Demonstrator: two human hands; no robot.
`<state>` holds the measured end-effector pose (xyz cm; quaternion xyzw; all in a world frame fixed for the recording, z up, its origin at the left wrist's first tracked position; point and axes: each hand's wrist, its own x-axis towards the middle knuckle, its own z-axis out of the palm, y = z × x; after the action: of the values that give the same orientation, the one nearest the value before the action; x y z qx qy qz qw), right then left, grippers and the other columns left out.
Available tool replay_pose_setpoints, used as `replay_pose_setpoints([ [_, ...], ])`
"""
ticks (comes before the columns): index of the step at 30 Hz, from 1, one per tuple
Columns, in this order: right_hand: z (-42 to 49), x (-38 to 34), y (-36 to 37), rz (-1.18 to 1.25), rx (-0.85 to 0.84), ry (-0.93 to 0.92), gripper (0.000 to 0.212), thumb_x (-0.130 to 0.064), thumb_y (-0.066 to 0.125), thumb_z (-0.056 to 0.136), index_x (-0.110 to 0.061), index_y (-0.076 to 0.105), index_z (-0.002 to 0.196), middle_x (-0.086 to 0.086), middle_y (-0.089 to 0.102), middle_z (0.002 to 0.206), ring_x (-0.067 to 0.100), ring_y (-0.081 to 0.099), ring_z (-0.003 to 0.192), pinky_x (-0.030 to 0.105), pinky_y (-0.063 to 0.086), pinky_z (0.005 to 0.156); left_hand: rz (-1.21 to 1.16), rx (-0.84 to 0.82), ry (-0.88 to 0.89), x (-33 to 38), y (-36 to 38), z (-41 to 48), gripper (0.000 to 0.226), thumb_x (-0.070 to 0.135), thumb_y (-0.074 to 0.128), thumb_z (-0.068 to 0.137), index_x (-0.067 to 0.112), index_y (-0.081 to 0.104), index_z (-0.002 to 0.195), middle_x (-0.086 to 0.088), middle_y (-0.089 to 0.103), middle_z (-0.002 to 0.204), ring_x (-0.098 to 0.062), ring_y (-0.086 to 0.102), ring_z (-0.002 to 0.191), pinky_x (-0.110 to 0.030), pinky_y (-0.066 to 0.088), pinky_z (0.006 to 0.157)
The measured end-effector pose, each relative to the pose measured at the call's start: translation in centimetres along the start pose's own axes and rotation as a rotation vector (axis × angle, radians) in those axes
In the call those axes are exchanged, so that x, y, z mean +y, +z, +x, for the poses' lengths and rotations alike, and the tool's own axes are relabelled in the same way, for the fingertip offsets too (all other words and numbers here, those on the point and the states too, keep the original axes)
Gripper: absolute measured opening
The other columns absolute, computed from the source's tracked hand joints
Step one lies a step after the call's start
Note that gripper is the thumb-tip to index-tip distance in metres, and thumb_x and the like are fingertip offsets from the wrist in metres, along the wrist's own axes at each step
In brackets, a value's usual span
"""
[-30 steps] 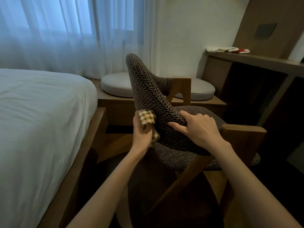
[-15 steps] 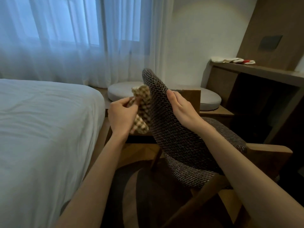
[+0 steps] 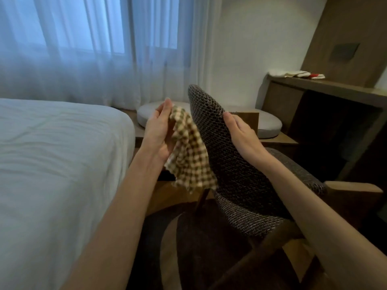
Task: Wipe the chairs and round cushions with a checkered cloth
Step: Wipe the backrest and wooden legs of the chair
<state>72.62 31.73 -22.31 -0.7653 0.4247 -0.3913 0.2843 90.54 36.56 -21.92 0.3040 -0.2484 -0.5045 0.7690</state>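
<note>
A chair with a dark woven backrest [image 3: 230, 164] and wooden arms stands in front of me, beside the bed. My left hand [image 3: 159, 130] is behind the backrest with its fingers stretched out, pressing the brown-and-cream checkered cloth [image 3: 190, 155] toward the fabric. The cloth hangs loose and spread below the palm. My right hand [image 3: 243, 135] rests flat on the front side of the backrest near its top edge. Two round grey cushions, one left [image 3: 146, 114] and one right [image 3: 269, 124], lie on the low wooden bench behind the chair.
A bed with white sheets [image 3: 52, 153] fills the left side. Sheer curtains cover the window behind. A wooden shelf [image 3: 326, 88] at the right carries folded white and red items [image 3: 297, 74]. The chair's wooden armrest [image 3: 354, 191] juts out at the right.
My left hand rose from the lower back of the backrest to its top, and the bunched cloth has unfolded and hangs spread. My right hand slid up the front of the backrest.
</note>
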Motion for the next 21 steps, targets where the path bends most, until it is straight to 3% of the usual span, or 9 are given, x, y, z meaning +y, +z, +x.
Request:
replay_pose_setpoints([
  [2, 0.0, 0.1, 0.0, 0.012, -0.002, -0.002, 0.059, -0.06, 0.026, 0.094, -0.025, 0.046, 0.136, -0.009, 0.054, 0.128, 0.008, 0.046, 0.117, 0.026, 0.031, 0.089, -0.201, -0.11, 0.03, 0.2, 1.4, 1.2, 0.031, 0.028, 0.057, 0.089, 0.011, 0.048, 0.114, -0.005, 0.062, 0.077, -0.014, 0.063, 0.064, -0.026, 0.055, 0.055],
  [3, 0.1, 0.2, 0.0, 0.015, -0.002, -0.004, 0.059, -0.061, 0.026, 0.094, -0.025, 0.047, 0.136, -0.009, 0.055, 0.128, 0.008, 0.047, 0.117, 0.026, 0.032, 0.088, -0.183, -0.128, 0.066, -0.2, 2.2, 1.5, 0.028, 0.026, 0.056, 0.09, 0.013, 0.05, 0.114, -0.006, 0.064, 0.082, -0.014, 0.064, 0.068, -0.026, 0.055, 0.058],
  [5, 0.3, 0.4, 0.0, 0.025, -0.004, -0.001, 0.06, -0.063, 0.026, 0.092, -0.026, 0.048, 0.134, -0.009, 0.057, 0.125, 0.008, 0.05, 0.115, 0.027, 0.035, 0.089, -0.041, -0.109, 0.163, -2.5, 2.8, 2.0, 0.015, 0.021, 0.044, 0.098, 0.019, 0.054, 0.11, -0.006, 0.065, 0.104, -0.017, 0.064, 0.093, -0.031, 0.055, 0.076],
  [7, 0.4, 0.6, 0.1, 0.031, -0.015, 0.007, 0.064, -0.068, 0.023, 0.088, -0.029, 0.048, 0.134, -0.011, 0.058, 0.121, 0.008, 0.052, 0.112, 0.031, 0.037, 0.094, 0.091, -0.057, 0.219, -5.1, 3.0, 1.6, 0.031, 0.007, 0.033, 0.1, 0.03, 0.049, 0.115, -0.004, 0.059, 0.124, -0.02, 0.056, 0.114, -0.037, 0.048, 0.096],
  [11, 0.5, 0.7, 0.1, 0.032, -0.023, 0.003, 0.073, -0.072, 0.022, 0.081, -0.029, 0.046, 0.135, -0.009, 0.055, 0.129, 0.009, 0.049, 0.118, 0.031, 0.035, 0.099, 0.337, 0.016, 0.298, -7.7, 2.1, 2.5, 0.04, 0.01, 0.046, 0.093, 0.04, 0.041, 0.119, 0.002, 0.047, 0.126, -0.02, 0.049, 0.12, -0.044, 0.043, 0.103],
  [13, 0.5, 0.6, 0.2, 0.037, -0.025, -0.006, 0.072, -0.071, 0.022, 0.081, -0.029, 0.045, 0.135, -0.01, 0.054, 0.131, 0.009, 0.046, 0.121, 0.03, 0.034, 0.099, 0.393, -0.002, 0.331, -8.2, 1.9, 2.6, 0.039, 0.027, 0.057, 0.088, 0.031, 0.038, 0.123, -0.003, 0.04, 0.128, -0.023, 0.045, 0.122, -0.049, 0.041, 0.103],
  [16, 0.5, 0.7, 0.2, 0.031, -0.021, -0.024, 0.072, -0.07, 0.021, 0.082, -0.029, 0.045, 0.135, -0.01, 0.054, 0.129, 0.008, 0.047, 0.12, 0.029, 0.034, 0.096, 0.502, 0.024, 0.382, -8.8, 2.0, 2.8, 0.065, 0.054, 0.058, 0.067, 0.03, 0.036, 0.123, -0.012, 0.039, 0.133, -0.027, 0.043, 0.124, -0.049, 0.041, 0.102],
  [18, 0.5, 0.8, 0.2, 0.026, -0.02, -0.026, 0.073, -0.07, 0.02, 0.081, -0.028, 0.045, 0.135, -0.01, 0.055, 0.128, 0.007, 0.047, 0.119, 0.029, 0.035, 0.095, 0.461, 0.031, 0.383, -8.8, 2.5, 2.8, 0.053, 0.047, 0.059, 0.076, 0.032, 0.037, 0.122, -0.014, 0.043, 0.132, -0.026, 0.046, 0.122, -0.048, 0.041, 0.103],
  [21, 0.4, 0.9, 0.2, 0.02, -0.019, -0.032, 0.073, -0.071, 0.02, 0.081, -0.028, 0.044, 0.135, -0.011, 0.055, 0.128, 0.007, 0.048, 0.118, 0.03, 0.036, 0.094, 0.282, 0.022, 0.416, -8.2, 3.6, 3.1, 0.026, 0.017, 0.051, 0.096, 0.007, 0.048, 0.119, -0.01, 0.057, 0.116, -0.022, 0.056, 0.11, -0.039, 0.046, 0.098],
])
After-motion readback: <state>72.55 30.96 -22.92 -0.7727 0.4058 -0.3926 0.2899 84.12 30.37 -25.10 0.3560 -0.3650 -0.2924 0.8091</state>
